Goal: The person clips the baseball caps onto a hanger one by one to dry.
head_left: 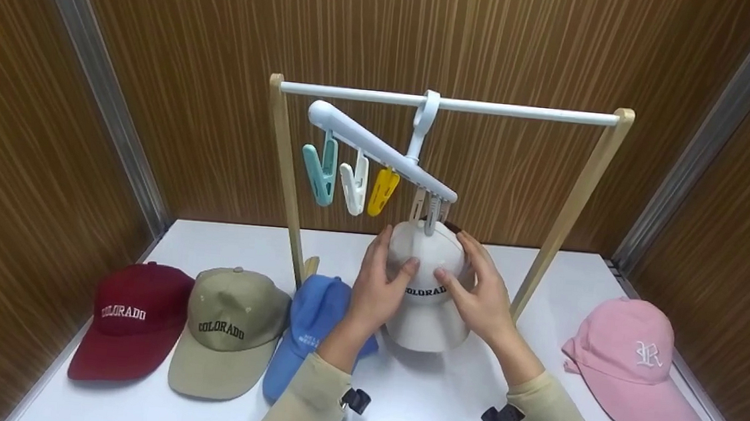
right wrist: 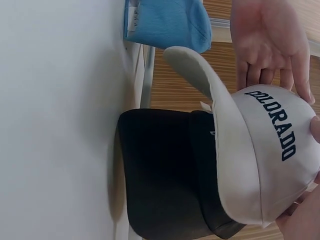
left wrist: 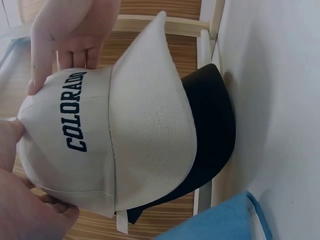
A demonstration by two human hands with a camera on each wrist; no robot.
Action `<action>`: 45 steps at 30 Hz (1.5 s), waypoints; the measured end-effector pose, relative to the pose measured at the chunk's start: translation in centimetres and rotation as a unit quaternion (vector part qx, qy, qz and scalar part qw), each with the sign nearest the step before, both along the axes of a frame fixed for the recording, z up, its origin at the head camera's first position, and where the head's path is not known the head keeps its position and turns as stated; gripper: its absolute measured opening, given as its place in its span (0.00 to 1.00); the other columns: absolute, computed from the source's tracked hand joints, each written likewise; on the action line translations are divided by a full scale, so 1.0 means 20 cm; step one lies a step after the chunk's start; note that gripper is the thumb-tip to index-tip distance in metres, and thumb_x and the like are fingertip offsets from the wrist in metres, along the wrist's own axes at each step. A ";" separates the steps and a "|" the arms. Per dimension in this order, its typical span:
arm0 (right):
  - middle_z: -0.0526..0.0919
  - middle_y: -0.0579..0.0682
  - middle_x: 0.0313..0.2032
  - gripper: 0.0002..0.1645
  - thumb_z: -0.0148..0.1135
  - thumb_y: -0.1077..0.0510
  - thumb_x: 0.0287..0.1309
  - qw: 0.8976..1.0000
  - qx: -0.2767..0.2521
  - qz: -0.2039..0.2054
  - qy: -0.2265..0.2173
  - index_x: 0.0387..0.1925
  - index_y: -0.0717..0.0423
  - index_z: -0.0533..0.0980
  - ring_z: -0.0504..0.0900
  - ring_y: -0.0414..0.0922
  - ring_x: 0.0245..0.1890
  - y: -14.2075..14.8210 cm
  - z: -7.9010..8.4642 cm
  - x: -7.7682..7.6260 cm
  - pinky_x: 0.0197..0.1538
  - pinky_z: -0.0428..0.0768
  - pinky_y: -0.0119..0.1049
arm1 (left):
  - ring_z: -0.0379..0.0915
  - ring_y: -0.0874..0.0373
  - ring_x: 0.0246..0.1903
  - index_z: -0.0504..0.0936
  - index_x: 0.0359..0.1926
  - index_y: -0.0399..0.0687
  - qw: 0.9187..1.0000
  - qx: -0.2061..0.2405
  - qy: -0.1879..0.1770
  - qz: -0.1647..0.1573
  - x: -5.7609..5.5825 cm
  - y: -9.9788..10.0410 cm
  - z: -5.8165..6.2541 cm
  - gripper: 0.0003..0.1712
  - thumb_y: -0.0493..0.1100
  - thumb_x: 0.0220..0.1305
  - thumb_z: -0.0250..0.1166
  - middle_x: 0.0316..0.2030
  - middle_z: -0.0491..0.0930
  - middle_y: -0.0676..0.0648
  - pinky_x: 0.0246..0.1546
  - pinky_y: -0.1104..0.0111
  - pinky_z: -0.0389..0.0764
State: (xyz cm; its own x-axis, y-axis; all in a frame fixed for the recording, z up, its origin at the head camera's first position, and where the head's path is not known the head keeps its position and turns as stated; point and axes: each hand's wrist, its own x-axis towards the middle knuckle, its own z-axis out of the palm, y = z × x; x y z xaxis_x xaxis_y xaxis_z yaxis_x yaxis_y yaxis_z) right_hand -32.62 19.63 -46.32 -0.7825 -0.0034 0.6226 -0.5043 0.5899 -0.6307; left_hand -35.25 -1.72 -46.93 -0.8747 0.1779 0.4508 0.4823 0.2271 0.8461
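Note:
Between both hands a white cap lettered COLORADO stands crown up, its brim towards me. My left hand holds its left side, thumb on the front and fingers behind. On the other side my right hand grips it the same way. A grey clip overlaps the top of the crown; whether it bites the fabric I cannot tell. Directly behind is a black cap, mostly hidden in the head view. Above, a pale clip hanger tilts down to the right.
The hanger hooks on a white rod of a wooden rack. Teal, white and yellow clips dangle leftward. Red, khaki and blue caps lie left; a pink cap lies right. Wood-grain walls enclose the table.

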 end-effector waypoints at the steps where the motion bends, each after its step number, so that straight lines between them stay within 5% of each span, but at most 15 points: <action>1: 0.66 0.61 0.83 0.46 0.76 0.51 0.73 1.000 0.000 0.001 0.000 0.83 0.60 0.66 0.64 0.64 0.83 0.00 0.00 0.00 0.80 0.63 0.69 | 0.52 0.34 0.84 0.52 0.90 0.48 1.000 -0.003 0.002 0.002 0.00 0.00 0.00 0.50 0.64 0.83 0.63 0.88 0.52 0.37 0.78 0.33 0.60; 11: 0.67 0.63 0.82 0.47 0.77 0.53 0.72 1.000 0.020 -0.013 0.008 0.83 0.63 0.66 0.64 0.65 0.82 0.05 -0.05 0.03 0.81 0.62 0.67 | 0.54 0.34 0.84 0.49 0.89 0.38 0.999 -0.022 0.020 0.019 0.03 0.01 -0.05 0.53 0.61 0.83 0.64 0.86 0.54 0.33 0.79 0.37 0.62; 29: 0.69 0.65 0.80 0.49 0.80 0.57 0.68 0.999 0.041 -0.021 0.009 0.82 0.66 0.66 0.67 0.66 0.80 0.16 -0.14 0.09 0.79 0.67 0.64 | 0.56 0.34 0.83 0.49 0.88 0.35 0.996 -0.072 -0.017 0.048 0.11 0.01 -0.13 0.56 0.64 0.81 0.65 0.85 0.55 0.31 0.80 0.42 0.63; 37: 0.71 0.65 0.79 0.48 0.80 0.58 0.67 0.998 0.052 -0.019 0.004 0.81 0.67 0.67 0.69 0.64 0.79 0.20 -0.17 0.12 0.76 0.71 0.53 | 0.58 0.33 0.82 0.51 0.87 0.32 0.993 -0.104 -0.028 0.052 0.13 0.01 -0.16 0.57 0.63 0.80 0.66 0.83 0.58 0.29 0.79 0.42 0.64; 45: 0.72 0.69 0.77 0.49 0.80 0.58 0.67 0.996 0.079 -0.030 -0.008 0.80 0.69 0.66 0.78 0.70 0.69 0.25 -0.19 0.17 0.71 0.75 0.67 | 0.64 0.34 0.79 0.59 0.84 0.30 0.990 -0.122 -0.026 0.069 0.14 0.02 -0.16 0.54 0.63 0.78 0.68 0.79 0.65 0.29 0.77 0.44 0.69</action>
State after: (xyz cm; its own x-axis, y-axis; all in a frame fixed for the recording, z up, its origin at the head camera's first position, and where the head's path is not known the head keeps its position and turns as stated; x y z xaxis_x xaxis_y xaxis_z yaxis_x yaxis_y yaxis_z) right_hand -29.29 24.65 -50.14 -0.7943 -0.0531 0.6052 -0.4553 0.7116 -0.5351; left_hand -32.43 -1.37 -50.07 -0.9189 0.1535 0.3635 0.3903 0.4892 0.7800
